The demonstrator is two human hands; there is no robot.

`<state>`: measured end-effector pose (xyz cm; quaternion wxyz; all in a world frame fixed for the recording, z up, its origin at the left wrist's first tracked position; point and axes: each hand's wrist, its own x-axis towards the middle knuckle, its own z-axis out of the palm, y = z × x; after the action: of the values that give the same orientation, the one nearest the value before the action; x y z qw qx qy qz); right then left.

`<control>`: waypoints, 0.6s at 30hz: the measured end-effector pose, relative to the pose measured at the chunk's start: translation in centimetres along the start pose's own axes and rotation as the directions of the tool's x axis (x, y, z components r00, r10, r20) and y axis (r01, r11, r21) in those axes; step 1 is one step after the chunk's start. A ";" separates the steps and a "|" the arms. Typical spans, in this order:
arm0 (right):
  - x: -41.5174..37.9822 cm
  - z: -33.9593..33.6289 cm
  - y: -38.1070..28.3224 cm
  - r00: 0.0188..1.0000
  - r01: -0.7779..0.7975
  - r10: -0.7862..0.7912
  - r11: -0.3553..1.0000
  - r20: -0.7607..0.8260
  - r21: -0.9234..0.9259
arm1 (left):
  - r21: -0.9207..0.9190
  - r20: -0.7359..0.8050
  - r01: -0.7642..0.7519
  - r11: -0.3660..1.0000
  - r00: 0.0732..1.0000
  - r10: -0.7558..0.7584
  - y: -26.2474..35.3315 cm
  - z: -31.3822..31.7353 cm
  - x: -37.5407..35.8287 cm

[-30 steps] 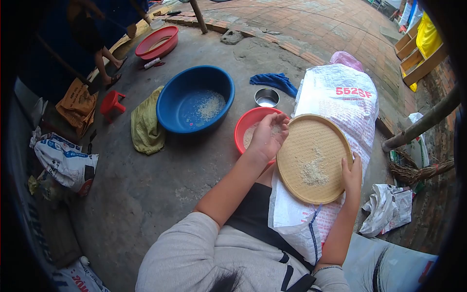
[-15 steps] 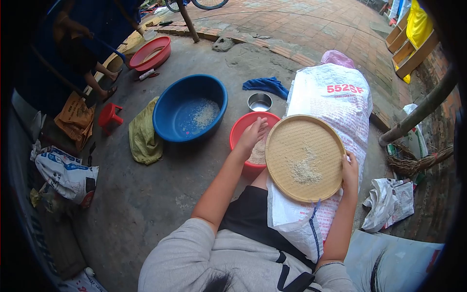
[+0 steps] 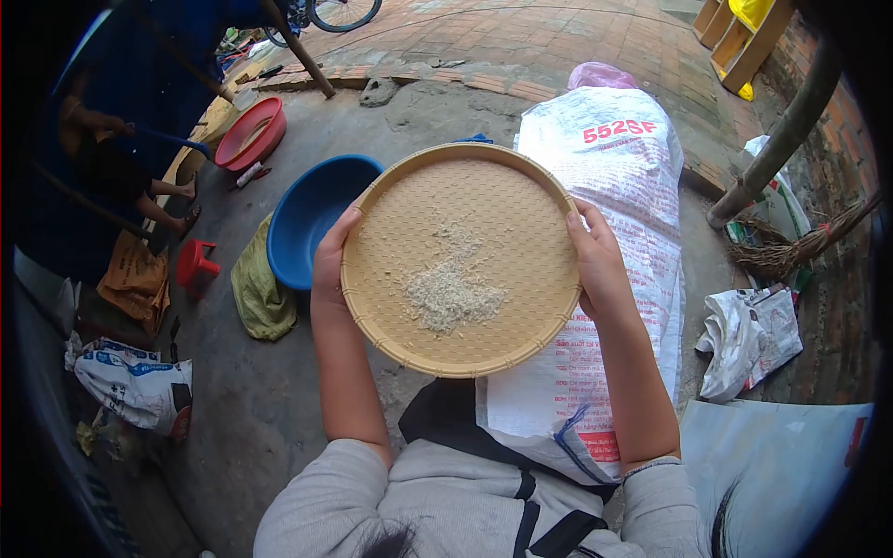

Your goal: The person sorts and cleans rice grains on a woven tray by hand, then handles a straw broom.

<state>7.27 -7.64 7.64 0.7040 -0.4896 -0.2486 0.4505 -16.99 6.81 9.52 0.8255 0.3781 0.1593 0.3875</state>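
Note:
A round woven bamboo tray [image 3: 521,232] is held up in front of me, with a pile of pale grains [image 3: 451,293] a little below its middle. My left hand [image 3: 333,256] grips the tray's left rim, and my right hand [image 3: 600,260] grips its right rim. Beneath the tray, a white printed sack [image 3: 619,223] stretches across my lap and away from me. A blue basin [image 3: 302,219] stands beyond my left hand, partly covered by the tray. The red tub and the metal bowl are hidden.
A green sack [image 3: 260,288], red stool [image 3: 195,265] and orange sack [image 3: 136,284] lie left. Farther back are a red basin [image 3: 253,135] and a person [image 3: 107,158] holding a blue handle. A slanted pole [image 3: 777,139] and white bags [image 3: 749,339] are at right.
My left hand has moved onto the tray's left rim. The tray has come up and to the left, closer to the camera, now covering the red tub and metal bowl. The view has shifted.

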 end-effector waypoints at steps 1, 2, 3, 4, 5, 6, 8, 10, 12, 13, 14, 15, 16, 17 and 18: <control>-0.1 -0.4 -0.1 1.000 -0.014 0.014 1.000 -0.011 0.021 | 0.005 0.004 0.012 1.000 1.000 -0.012 -0.4 0.1 0.2; 0.0 -1.0 -0.2 0.999 -0.025 0.026 0.999 -0.020 0.041 | -0.001 -0.008 0.025 1.000 1.000 -0.025 -1.1 0.2 0.6; 0.1 -1.9 -0.2 0.999 -0.024 0.026 0.999 -0.028 0.045 | -0.008 -0.021 0.036 0.999 0.999 -0.037 -1.9 0.3 1.0; 0.2 -3.4 -0.2 0.997 -0.005 0.007 1.000 -0.082 0.028 | -0.006 -0.018 0.044 0.999 0.999 -0.044 -2.9 0.7 1.6; 0.3 -5.0 -0.3 0.991 0.013 -0.012 1.000 -0.136 0.011 | 0.017 -0.014 0.069 0.997 0.998 -0.068 -4.2 1.3 2.2; 0.2 -6.6 -0.7 0.982 0.012 -0.015 1.000 -0.190 -0.017 | 0.040 -0.010 0.094 0.995 0.996 -0.094 -5.6 1.8 2.8; 0.2 -9.3 -1.7 0.979 0.005 -0.007 1.000 -0.205 -0.012 | 0.044 -0.040 0.129 0.991 0.991 -0.127 -8.3 2.6 3.8; 0.3 -9.9 -2.2 0.977 -0.023 0.022 1.000 -0.213 -0.003 | 0.057 -0.053 0.146 0.988 0.988 -0.144 -9.1 2.9 4.2; 0.7 -9.4 -2.1 0.976 -0.019 0.019 1.000 -0.216 0.004 | 0.050 -0.065 0.114 0.992 0.992 -0.111 -8.8 2.5 4.5; 0.8 -8.5 -1.7 0.975 -0.023 0.024 1.000 -0.219 0.007 | 0.052 -0.068 0.120 0.991 0.991 -0.117 -8.0 1.8 4.4; 1.1 -7.0 -1.0 0.983 -0.027 0.026 1.000 -0.180 -0.001 | 0.058 -0.081 0.124 0.991 0.990 -0.119 -6.6 0.8 4.2; 1.3 -5.6 -0.3 0.990 -0.031 0.029 0.999 -0.140 -0.008 | 0.064 -0.095 0.127 0.990 0.988 -0.121 -5.5 -0.2 3.9; 1.5 -4.3 0.5 0.998 -0.029 0.024 0.997 -0.057 -0.071 | 0.067 -0.099 0.131 0.989 0.987 -0.124 -4.5 -0.6 3.4; 1.5 -3.4 1.1 0.999 -0.019 0.023 0.991 0.028 -0.134 | 0.071 -0.135 0.102 0.992 0.987 -0.092 -3.5 -0.7 2.7; 1.3 -2.8 0.9 0.999 -0.021 0.025 0.991 0.028 -0.131 | 0.077 -0.169 0.071 0.995 0.984 -0.057 -2.8 -0.8 2.1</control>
<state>9.75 -7.66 5.54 0.6615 -0.5306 -0.2823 0.4485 -14.62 7.69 6.94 0.8051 0.3728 0.2554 0.3841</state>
